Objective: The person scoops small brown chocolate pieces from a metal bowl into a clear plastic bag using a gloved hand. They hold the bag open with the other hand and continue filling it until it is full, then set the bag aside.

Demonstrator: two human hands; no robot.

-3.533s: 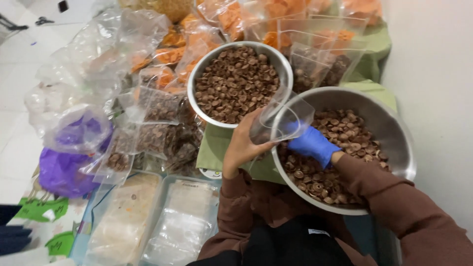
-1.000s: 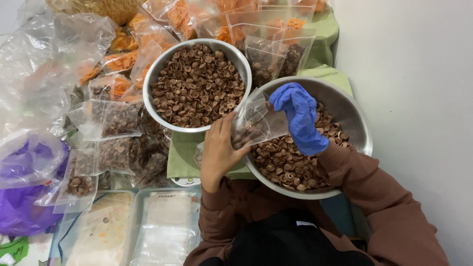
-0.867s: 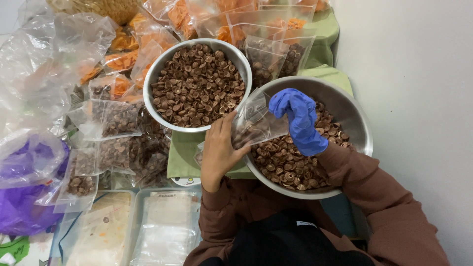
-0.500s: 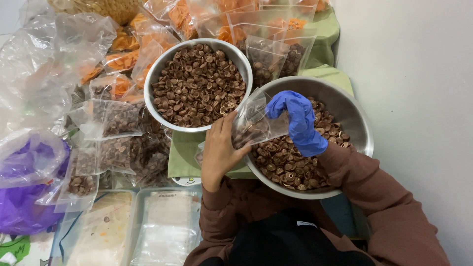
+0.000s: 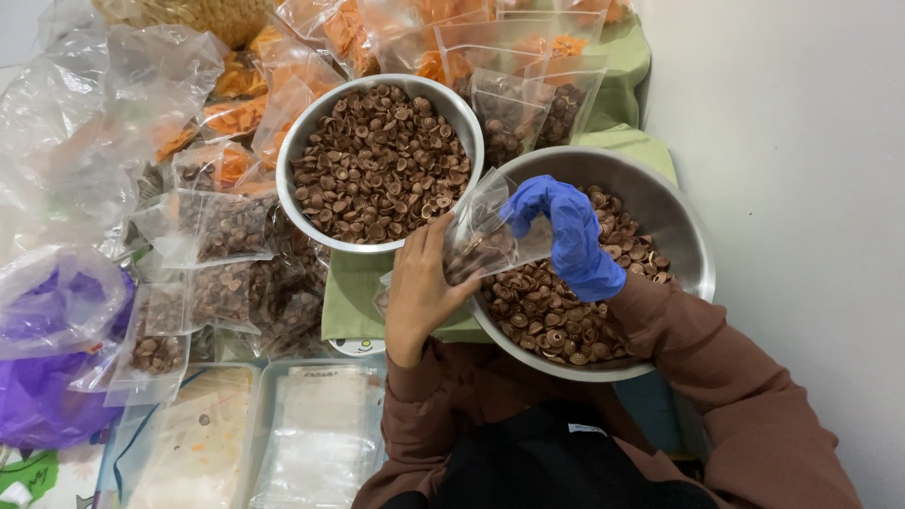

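Hands at work over the right-hand steel bowl (image 5: 679, 236): the bare left hand (image 5: 419, 292) pinches the near edge of a small clear pouch (image 5: 490, 240) and holds its mouth open, while the right hand (image 5: 566, 236), in a blue glove, curls over that mouth with fingers bunched, apparently dropping in brown spiral snack pieces (image 5: 547, 316). The pouch hangs just above the bowl's left rim and already shows a little brown heap at its bottom, so by my reading it is partly filled and not sealed yet. Plenty is left: this bowl is roughly half full, and the second steel bowl (image 5: 382, 160) beside it is heaped to the brim. Done work shows too: filled brown pouches (image 5: 231, 283) are stacked to the left, orange-snack bags (image 5: 226, 118) behind them, and flat empty pouches (image 5: 320, 443) wait in a tray near the person's lap.
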